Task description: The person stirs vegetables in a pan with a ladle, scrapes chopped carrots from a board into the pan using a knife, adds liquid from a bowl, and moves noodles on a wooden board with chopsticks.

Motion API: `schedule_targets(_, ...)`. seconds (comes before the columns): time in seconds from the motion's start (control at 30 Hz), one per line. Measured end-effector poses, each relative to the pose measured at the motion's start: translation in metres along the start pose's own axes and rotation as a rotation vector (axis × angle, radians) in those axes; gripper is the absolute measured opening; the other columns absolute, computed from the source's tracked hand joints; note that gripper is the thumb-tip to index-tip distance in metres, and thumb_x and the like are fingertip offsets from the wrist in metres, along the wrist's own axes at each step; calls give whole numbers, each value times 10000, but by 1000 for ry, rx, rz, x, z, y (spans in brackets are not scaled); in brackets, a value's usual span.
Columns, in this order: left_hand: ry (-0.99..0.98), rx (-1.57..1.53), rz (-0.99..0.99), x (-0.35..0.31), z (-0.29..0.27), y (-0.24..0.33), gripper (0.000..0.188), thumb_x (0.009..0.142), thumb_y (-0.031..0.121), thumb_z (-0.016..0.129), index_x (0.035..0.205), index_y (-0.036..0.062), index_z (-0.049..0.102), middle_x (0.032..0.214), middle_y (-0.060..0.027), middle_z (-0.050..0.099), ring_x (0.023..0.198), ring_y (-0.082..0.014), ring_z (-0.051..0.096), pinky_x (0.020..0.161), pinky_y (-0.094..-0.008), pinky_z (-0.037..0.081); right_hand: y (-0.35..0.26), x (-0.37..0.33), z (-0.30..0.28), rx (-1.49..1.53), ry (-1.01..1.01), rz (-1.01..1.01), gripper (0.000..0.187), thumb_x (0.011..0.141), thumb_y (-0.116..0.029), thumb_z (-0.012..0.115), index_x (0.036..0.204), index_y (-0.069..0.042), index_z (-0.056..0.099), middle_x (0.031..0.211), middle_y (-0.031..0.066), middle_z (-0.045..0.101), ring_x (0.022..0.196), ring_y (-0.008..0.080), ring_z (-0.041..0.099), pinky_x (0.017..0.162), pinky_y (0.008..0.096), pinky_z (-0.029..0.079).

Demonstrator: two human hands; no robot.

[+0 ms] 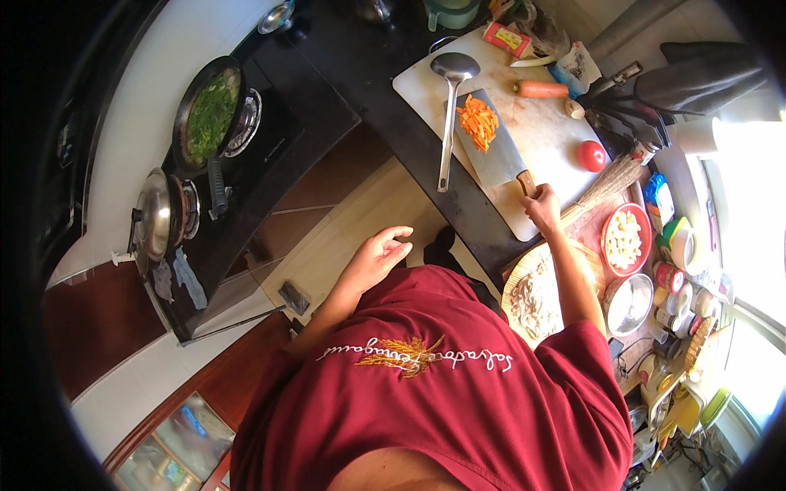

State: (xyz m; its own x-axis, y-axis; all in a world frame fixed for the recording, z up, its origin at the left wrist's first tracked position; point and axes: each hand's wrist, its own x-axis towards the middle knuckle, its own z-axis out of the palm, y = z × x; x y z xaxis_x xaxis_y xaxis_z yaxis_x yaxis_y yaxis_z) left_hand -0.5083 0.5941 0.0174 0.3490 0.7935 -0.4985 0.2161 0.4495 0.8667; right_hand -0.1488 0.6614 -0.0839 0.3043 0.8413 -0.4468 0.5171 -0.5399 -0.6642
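Right hand [542, 204] clenched on the wooden handle of a broad steel cleaver [494, 147]. Blade lies flat, long axis running toward eleven o'clock from the fingers, over the white rectangular cutting board [426, 82]. A heap of orange carrot strips [477, 121] rides on the blade, well beyond the knuckles. Left hand [378, 255] hangs free, fingers loosely curled, holding nothing, farther off at seven o'clock. Steel ladle [449, 114] just beside the blade, parallel.

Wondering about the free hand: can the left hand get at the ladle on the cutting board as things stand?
Probably yes: the left hand hangs open and empty in front of the counter, and nothing shows between it and the ladle handle, which lies beside the cleaver.
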Motion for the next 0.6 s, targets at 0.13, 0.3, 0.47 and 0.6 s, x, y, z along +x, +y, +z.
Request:
schedule_targets(0.13,10,10,4,1,1,9,290,885,102,535,1156,5,505,1016,-48,584,876,-88,563,798,-226,448,5,-15,-7,-88,54,20,380,618,-204,643,880,45,528,700,173,592,677,284,596,649,361,470)
schedule_targets(0.3,23,-11,96,4,-5,1,319,863,165,574,1129,-3,521,1029,-81,611,856,-142,593,754,-264,473,2,-42,-23,-130,157,-54,349,626,-153,631,890,47,520,672,146,577,601,244,573,594,337,465)
schedule_targets(0.47,30,-58,164,0,-24,0,312,866,183,566,1109,-9,532,1020,-98,615,866,-153,603,773,-268,474,-65,-85,-38,-187,158,-194,318,641,-93,596,905,67,522,719,139,571,628,203,558,587,320,468)
schedule_targets(0.6,-10,-157,206,-6,-58,35,282,868,163,565,1088,-10,530,952,-99,614,858,-144,597,761,-259,477,-122,-98,-19,127,28,-198,242,666,-6,556,886,41,466,645,57,514,478,106,492,434,227,413)
